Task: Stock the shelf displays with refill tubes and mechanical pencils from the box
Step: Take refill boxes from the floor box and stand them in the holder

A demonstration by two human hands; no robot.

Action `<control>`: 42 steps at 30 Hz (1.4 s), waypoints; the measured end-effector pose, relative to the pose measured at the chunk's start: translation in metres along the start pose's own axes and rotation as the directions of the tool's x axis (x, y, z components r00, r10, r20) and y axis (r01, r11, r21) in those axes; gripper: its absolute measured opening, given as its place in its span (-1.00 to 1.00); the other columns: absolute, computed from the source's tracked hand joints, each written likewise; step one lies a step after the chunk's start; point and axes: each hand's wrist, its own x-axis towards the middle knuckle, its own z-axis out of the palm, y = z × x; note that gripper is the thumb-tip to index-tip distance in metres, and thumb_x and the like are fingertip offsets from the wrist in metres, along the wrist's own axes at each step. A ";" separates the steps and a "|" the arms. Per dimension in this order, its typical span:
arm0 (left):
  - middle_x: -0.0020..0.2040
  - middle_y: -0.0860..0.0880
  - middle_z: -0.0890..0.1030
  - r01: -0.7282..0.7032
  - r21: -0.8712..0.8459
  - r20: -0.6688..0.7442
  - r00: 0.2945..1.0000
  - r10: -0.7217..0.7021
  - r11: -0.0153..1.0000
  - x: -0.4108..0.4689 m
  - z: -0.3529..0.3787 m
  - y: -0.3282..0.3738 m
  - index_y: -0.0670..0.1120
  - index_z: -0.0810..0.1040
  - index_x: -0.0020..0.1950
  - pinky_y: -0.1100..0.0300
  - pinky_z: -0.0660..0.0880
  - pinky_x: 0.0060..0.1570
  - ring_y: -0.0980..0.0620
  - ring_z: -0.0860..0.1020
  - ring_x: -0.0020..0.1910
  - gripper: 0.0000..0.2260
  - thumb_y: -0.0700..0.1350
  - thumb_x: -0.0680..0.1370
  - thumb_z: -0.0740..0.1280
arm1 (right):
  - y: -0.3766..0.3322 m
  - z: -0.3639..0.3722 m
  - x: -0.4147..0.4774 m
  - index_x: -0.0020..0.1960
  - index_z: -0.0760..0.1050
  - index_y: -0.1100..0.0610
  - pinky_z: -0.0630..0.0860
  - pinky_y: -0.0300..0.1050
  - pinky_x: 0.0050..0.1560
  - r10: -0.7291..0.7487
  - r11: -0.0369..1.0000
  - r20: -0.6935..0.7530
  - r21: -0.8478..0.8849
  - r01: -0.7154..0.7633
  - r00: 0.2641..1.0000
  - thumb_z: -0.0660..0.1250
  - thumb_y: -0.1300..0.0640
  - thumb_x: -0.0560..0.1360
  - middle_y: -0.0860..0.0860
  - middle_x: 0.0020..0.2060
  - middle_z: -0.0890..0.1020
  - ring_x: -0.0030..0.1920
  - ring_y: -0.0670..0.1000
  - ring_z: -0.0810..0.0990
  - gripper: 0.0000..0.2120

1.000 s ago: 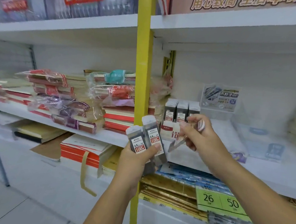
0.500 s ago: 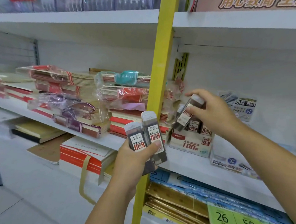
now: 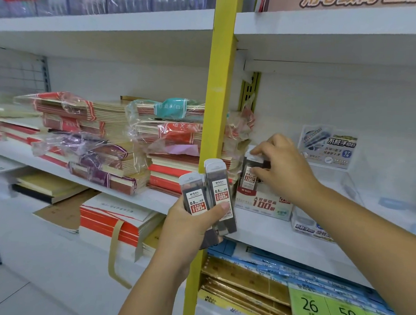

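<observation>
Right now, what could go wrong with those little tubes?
The left hand grips several tubes by their bottoms only, fanned out, so one might slip out. The right hand pinches a tube at the box, which sits near the shelf's front; a hard push might shove it.

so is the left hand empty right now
No, the left hand grips a bunch of refill tubes upright in front of the yellow post.
</observation>
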 end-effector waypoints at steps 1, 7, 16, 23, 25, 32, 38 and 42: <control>-0.16 0.18 0.72 0.001 0.009 0.006 1.000 -0.001 1.000 -0.001 0.000 0.000 0.14 0.60 0.03 0.28 0.58 -0.40 0.18 0.70 -0.22 -0.76 -0.05 0.42 0.55 | 0.002 0.001 -0.001 0.21 0.54 0.00 0.24 -0.17 -0.02 -0.008 0.994 -0.025 -0.108 0.005 1.000 0.44 0.02 0.45 -0.09 -0.04 0.37 0.09 -0.01 0.36 -0.66; -0.13 0.15 0.73 -0.019 0.017 0.034 0.999 0.019 1.000 -0.004 0.004 0.003 0.16 0.62 -0.01 0.28 0.59 -0.35 0.14 0.71 -0.18 -0.74 -0.05 0.37 0.57 | -0.018 -0.013 -0.035 0.28 0.50 -0.04 0.30 -0.32 0.05 0.014 0.982 -0.077 0.188 0.000 0.997 0.23 -0.04 0.56 -0.11 0.02 0.50 0.06 -0.14 0.40 -0.69; -0.08 0.09 0.74 -0.014 0.020 0.124 0.992 0.012 1.000 -0.009 0.010 0.004 0.20 0.63 0.03 0.19 0.62 -0.27 0.08 0.72 -0.14 -0.64 0.11 0.25 0.55 | -0.053 -0.019 -0.060 0.14 0.49 0.03 0.54 -0.22 -0.32 0.124 0.560 0.280 0.772 -0.300 0.952 0.41 0.20 0.48 0.04 -0.17 0.66 -0.28 -0.05 0.62 -0.73; -0.09 0.01 0.75 0.038 -0.005 0.130 0.991 -0.037 0.999 -0.008 0.002 0.006 0.07 0.53 0.18 0.28 0.58 -0.35 0.00 0.74 -0.15 -0.75 -0.09 0.54 0.44 | -0.021 -0.042 -0.026 0.00 0.41 -0.06 0.58 -0.23 -0.26 0.387 0.549 -0.055 0.816 -0.182 0.921 0.36 0.24 0.51 -0.05 -0.10 0.68 -0.12 -0.06 0.67 -0.77; -0.09 0.02 0.75 0.036 0.002 0.131 0.991 -0.036 0.999 -0.007 0.000 0.006 0.07 0.53 0.17 0.28 0.58 -0.35 0.00 0.73 -0.15 -0.76 -0.09 0.53 0.44 | -0.018 -0.039 -0.020 -0.02 0.37 -0.10 0.63 -0.13 -0.19 0.357 0.637 -0.106 0.754 -0.159 0.928 0.37 0.21 0.51 -0.07 -0.08 0.66 -0.10 -0.10 0.65 -0.74; -0.09 0.03 0.75 0.025 0.020 0.154 0.988 -0.028 0.999 -0.005 0.000 0.003 0.06 0.55 0.14 0.29 0.57 -0.35 0.03 0.73 -0.15 -0.79 -0.07 0.53 0.44 | -0.019 -0.011 -0.018 0.12 0.28 -0.18 0.54 -0.03 -0.29 0.144 0.883 -0.085 0.461 -0.089 0.986 0.40 0.15 0.50 -0.04 -0.25 0.62 -0.31 -0.11 0.57 -0.61; -0.08 0.01 0.75 0.030 0.021 0.169 0.985 -0.033 0.999 -0.003 -0.003 0.003 0.03 0.56 0.13 0.24 0.60 -0.33 0.00 0.73 -0.14 -0.80 -0.09 0.54 0.44 | -0.011 0.009 -0.022 0.15 0.34 -0.18 0.45 -0.11 -0.11 0.117 0.945 0.016 0.307 -0.117 0.993 0.44 0.09 0.46 -0.03 -0.07 0.55 -0.09 -0.04 0.52 -0.62; -0.07 0.01 0.75 0.026 0.025 0.173 0.985 -0.030 0.999 -0.003 -0.003 0.002 0.04 0.55 0.14 0.25 0.59 -0.32 0.01 0.73 -0.14 -0.80 -0.09 0.54 0.44 | -0.010 0.010 -0.019 0.17 0.54 -0.02 0.32 -0.15 -0.03 0.082 0.982 -0.128 0.181 -0.058 0.988 0.44 0.12 0.45 -0.08 -0.06 0.43 0.08 -0.04 0.37 -0.70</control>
